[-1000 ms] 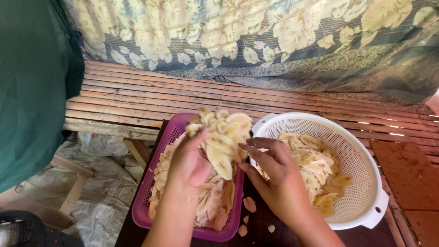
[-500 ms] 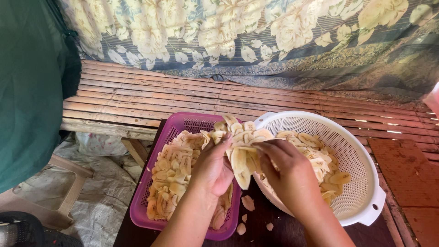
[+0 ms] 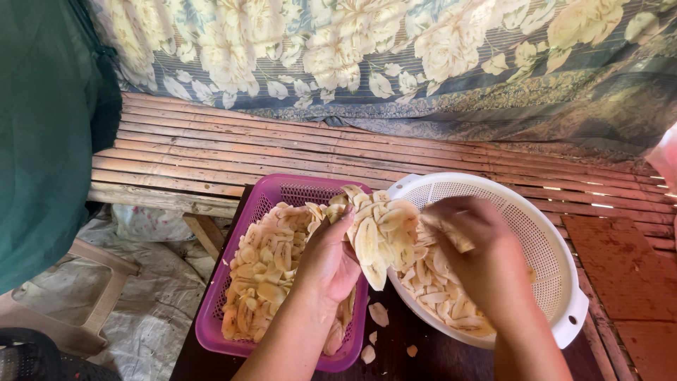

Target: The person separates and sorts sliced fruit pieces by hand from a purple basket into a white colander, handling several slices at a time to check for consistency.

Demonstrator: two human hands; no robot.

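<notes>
I'm looking straight down at both hands, and they hold one heap of pale yellow slices (image 3: 377, 236) between them. My left hand (image 3: 328, 257) is cupped under and behind the heap, fingers (image 3: 340, 224) curled together against the slices. My right hand (image 3: 479, 261) presses in from the other side, its fingers (image 3: 443, 215) bent over the top of the same heap and closed on it, so the bundle is pinched between the two palms. Some slices stick up above the fingertips, and one hangs down below them.

The heap sits right over the seam where two containers meet. Just left of my left fingers is the purple basket (image 3: 282, 190), rectangular with slotted walls, holding a layer of the same slices (image 3: 264, 264) under my left wrist. Just right of and beneath my right fingers is the white colander (image 3: 543, 233), round and perforated, tipped toward the basket so its rim touches the purple edge; more slices (image 3: 441, 300) lie in its lower part, partly hidden by my right hand.

Below the fingers, a few loose slices (image 3: 379, 314) lie on the dark tabletop (image 3: 430, 356) in the gap between the two containers.

Beyond the fingertips runs a slatted bamboo bench (image 3: 282, 152), and behind it hangs a floral cloth (image 3: 395, 49). Far left of my left hand is a green fabric (image 3: 42, 127), with a pale plastic chair (image 3: 84, 310) below it.
</notes>
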